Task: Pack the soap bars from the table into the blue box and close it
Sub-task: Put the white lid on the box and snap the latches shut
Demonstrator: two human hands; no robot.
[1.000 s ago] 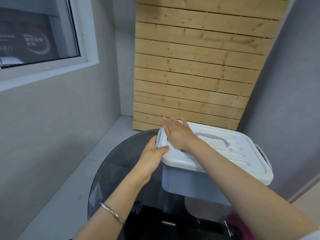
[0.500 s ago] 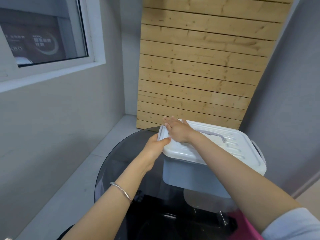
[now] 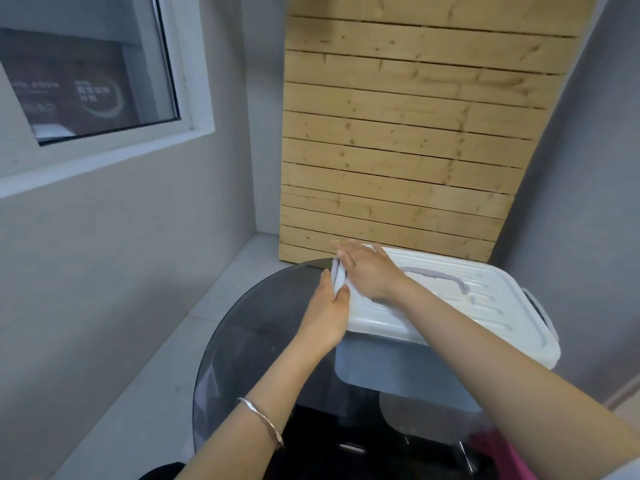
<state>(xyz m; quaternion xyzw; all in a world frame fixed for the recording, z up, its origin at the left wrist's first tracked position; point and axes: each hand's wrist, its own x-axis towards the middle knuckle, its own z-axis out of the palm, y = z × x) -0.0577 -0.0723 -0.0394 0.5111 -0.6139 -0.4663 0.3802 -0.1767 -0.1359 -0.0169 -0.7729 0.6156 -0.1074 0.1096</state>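
Silver bracelet (image 3: 263, 422) on the near wrist, then the smoked glass table (image 3: 249, 341), and on its far right part the blue box (image 3: 398, 372) with its white lid (image 3: 450, 306) laid on top. The left hand (image 3: 327, 313) pinches the end latch (image 3: 337, 277) at the lid's left end, thumb on one side and fingers on the other. The right hand (image 3: 367, 271) lies flat on the lid just beside it, fingers straight, grasping nothing and pressing down. The step in hand looks like clipping this end shut. To do it well, I judge the flat palm should bear down close to the corner so the rim seats fully. Meanwhile the left hand swings the latch over the box's lip until it catches, and the box must not slide on the slick glass. Further along, the carry handle (image 3: 440, 277) lies on the lid. The far latch (image 3: 540, 311) at the right end appears to stand out, probably unfastened, though that is hard to read. No soap bars show, since the opaque box hides its contents. The table's near edge is cut off, a pink object (image 3: 498, 452) at the bottom right cannot be identified, and a wooden panel (image 3: 398, 150) stands behind the table
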